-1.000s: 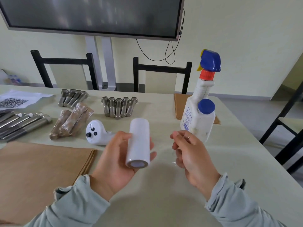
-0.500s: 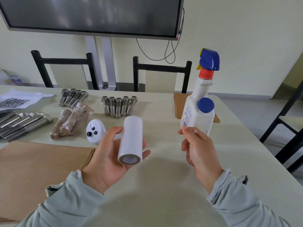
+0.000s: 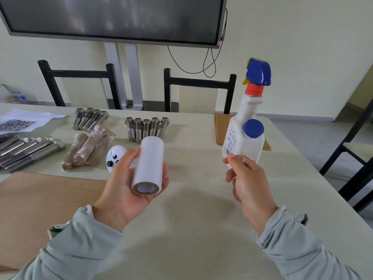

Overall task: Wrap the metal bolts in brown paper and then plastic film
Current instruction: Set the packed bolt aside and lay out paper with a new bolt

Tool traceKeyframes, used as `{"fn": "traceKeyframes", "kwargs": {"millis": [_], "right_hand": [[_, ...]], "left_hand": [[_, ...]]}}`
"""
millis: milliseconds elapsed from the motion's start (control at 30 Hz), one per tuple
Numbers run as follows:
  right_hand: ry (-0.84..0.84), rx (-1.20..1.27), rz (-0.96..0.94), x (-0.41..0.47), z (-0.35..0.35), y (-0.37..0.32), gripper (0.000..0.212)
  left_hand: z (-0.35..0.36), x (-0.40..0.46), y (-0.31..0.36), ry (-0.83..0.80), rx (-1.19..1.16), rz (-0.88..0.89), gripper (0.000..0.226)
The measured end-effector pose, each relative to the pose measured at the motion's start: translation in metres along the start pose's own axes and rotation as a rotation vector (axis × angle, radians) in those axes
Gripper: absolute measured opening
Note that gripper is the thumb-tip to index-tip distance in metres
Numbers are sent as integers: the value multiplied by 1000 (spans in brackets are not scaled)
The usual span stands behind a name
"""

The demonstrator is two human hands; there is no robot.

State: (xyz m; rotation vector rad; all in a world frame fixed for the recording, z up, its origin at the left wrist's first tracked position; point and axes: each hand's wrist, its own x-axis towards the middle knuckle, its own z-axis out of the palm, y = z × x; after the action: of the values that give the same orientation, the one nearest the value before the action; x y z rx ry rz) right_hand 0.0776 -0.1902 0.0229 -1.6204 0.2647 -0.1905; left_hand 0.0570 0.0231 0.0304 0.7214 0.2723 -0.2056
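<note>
Left hand grips the white roll of plastic film above the counter's near middle. Right hand pinches the clear film end — barely visible. Bare grey metal bolts lie toward the far edge.

Spray bottle upright on table — white remote, monitor

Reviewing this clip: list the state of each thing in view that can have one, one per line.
film roll: lifted off the table, held in left hand
right hand: pinching the film's pulled-out end
wrapped bundle: papered and filmed, lying on table
five bolts: bare
spray bottle: upright, capped
screen: off
</note>
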Motion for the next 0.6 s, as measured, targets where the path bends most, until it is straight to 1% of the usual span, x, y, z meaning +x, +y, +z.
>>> {"fn": "traceKeyframes", "kwargs": {"millis": [100, 167, 200, 267, 300, 367, 467, 500, 567, 600], "right_hand": [[12, 0, 3, 1, -1, -1, 25], [19, 3, 9, 2, -3, -2, 24], [23, 5, 11, 3, -3, -2, 24], [23, 0, 15, 4, -5, -4, 23], [13, -17, 13, 5, -7, -5, 23], [-31, -137, -24, 7, -11, -7, 23], [-91, -459, -131, 10, -25, -11, 24], [-103, -516, -131, 12, -32, -13, 24], [-148, -516, -78, 11, -47, -16, 24], [-174, -508, -49, 9, -52, -17, 25]], "left_hand": [[1, -1, 8, 27, 14, -29, 40], [3, -2, 11, 19, 29, -27, 44], [4, -3, 12, 19, 46, -8, 46], [7, -4, 15, 33, 109, 49, 39], [8, -5, 17, 38, 135, 73, 40], [7, -8, 21, 52, 121, 94, 47], [-3, -19, 28, 7, 0, 46, 38], [-7, -24, 29, 0, -16, 18, 38], [-19, -32, 27, 8, -10, -35, 47], [-24, -35, 24, 12, 9, -62, 47]]}}
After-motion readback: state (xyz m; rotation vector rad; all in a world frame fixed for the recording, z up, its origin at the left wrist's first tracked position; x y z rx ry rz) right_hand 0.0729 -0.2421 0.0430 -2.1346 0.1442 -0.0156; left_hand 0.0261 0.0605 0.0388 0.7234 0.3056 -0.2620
